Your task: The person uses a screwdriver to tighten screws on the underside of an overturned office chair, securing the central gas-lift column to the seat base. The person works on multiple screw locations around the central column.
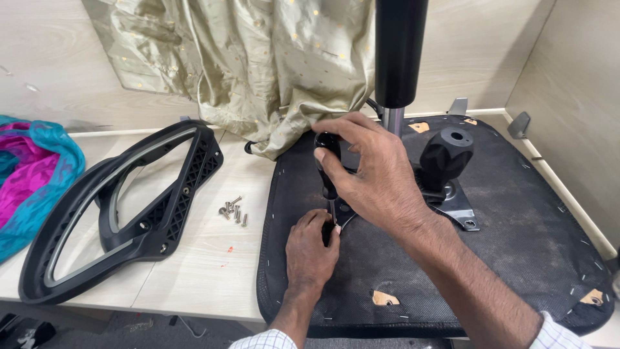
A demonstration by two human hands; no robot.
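An upturned office chair seat (516,239) covered in black fabric lies on the table, its metal mechanism plate (455,203) and black gas cylinder (399,52) pointing up. My right hand (374,174) grips the black handle of a screwdriver (328,161) held upright over the plate. My left hand (311,249) rests on the seat at the screwdriver's tip, fingers pinched around it. The screw at the tip is hidden by my fingers.
A black plastic armrest frame (129,207) lies to the left. Several loose screws (234,212) sit between it and the seat. Gold cloth (258,58) hangs at the back; pink and teal cloth (32,174) is at far left. A black knob (445,152) stands on the mechanism.
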